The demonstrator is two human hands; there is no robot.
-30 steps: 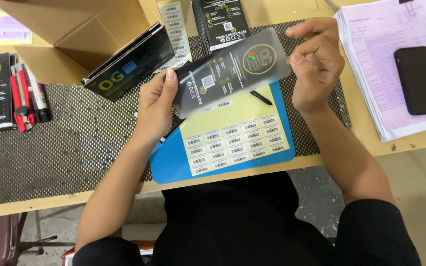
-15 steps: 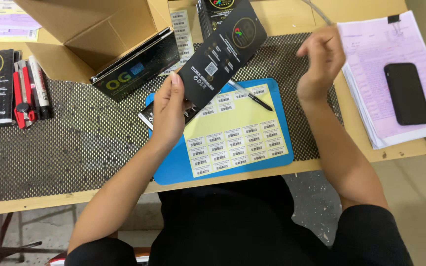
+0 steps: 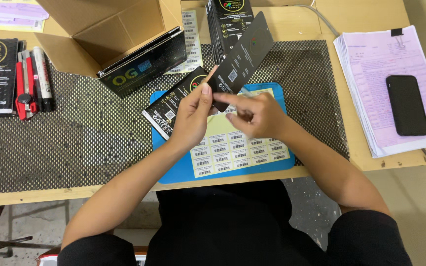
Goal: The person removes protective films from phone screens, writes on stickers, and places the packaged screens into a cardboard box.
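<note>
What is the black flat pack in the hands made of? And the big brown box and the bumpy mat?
The slim black printed pack, held by the left hand with the right hand beside it, looks like thin card, faintly glossy and stiff. The open brown box looks like matte corrugated cardboard with folded flaps. The dark mesh mat seems to be rubbery foam netting, judging by its gridded holes.

Bright, even overhead light falls on the pale wooden tabletop (image 3: 366, 167); shadows are soft and short (faint glare on glossy black packs), focus sharp, slight motion blur at fingertips.
</note>
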